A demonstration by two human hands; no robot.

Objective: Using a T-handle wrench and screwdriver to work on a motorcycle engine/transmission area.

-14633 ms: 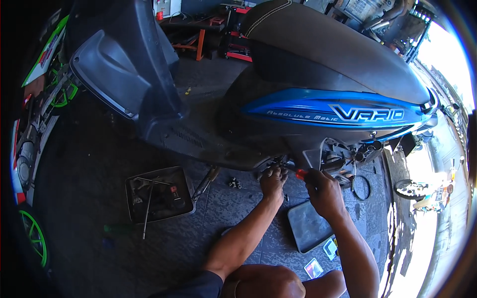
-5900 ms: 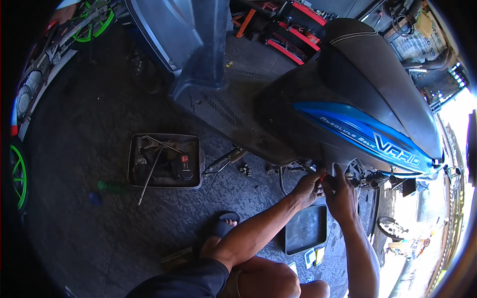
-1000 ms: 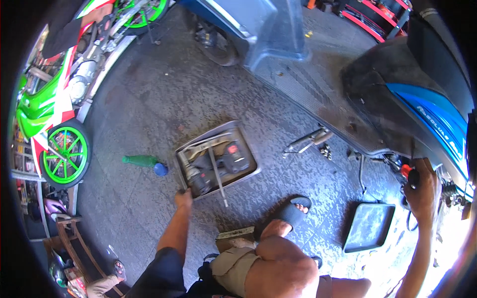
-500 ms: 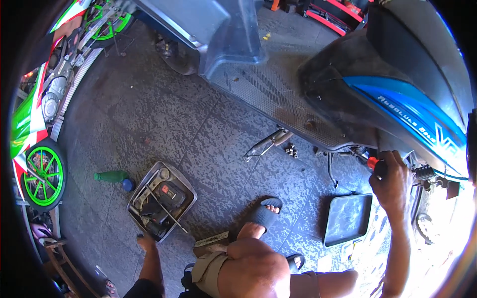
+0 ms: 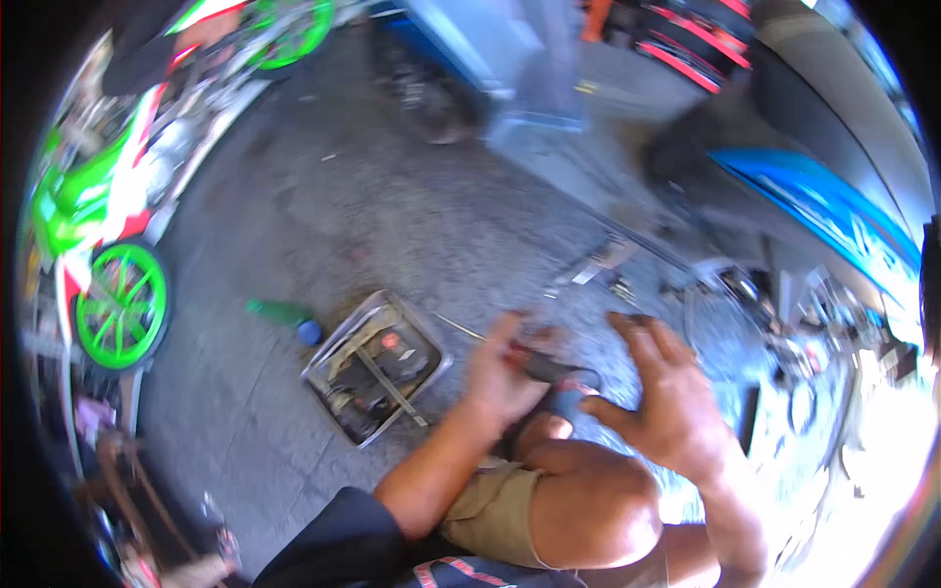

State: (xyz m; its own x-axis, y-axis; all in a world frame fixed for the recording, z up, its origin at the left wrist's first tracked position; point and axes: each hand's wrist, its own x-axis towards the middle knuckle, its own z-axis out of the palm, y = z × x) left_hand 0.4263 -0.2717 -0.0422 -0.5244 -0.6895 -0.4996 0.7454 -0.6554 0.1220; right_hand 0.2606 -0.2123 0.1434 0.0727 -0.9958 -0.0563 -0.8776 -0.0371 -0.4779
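In front of my knee, my left hand (image 5: 498, 380) is closed around a screwdriver (image 5: 544, 367) with a red and black handle. Its thin shaft sticks out past the fingers toward the upper left. Beside it, my right hand (image 5: 668, 404) is held up with the fingers apart and nothing in it. A metal tray (image 5: 438, 367) of dark parts lies on the floor left of my left hand, a long bar resting across it. Beyond my hands stands a scooter (image 5: 814, 196) with a blue side panel. Motion blurs much of the picture.
A green bottle (image 5: 277, 312) with a blue cap lies left of the tray. Farther left stands a green and red motorbike (image 5: 83, 211), with part of a person by it at the top left. A red and black rack (image 5: 686, 44) is at the back. Small metal pieces (image 5: 624, 291) lie below the scooter.
My right hand has come away from the scooter's underside and opened. The screwdriver it held is now in my left hand, which has risen from beside the tray. The view has shifted.
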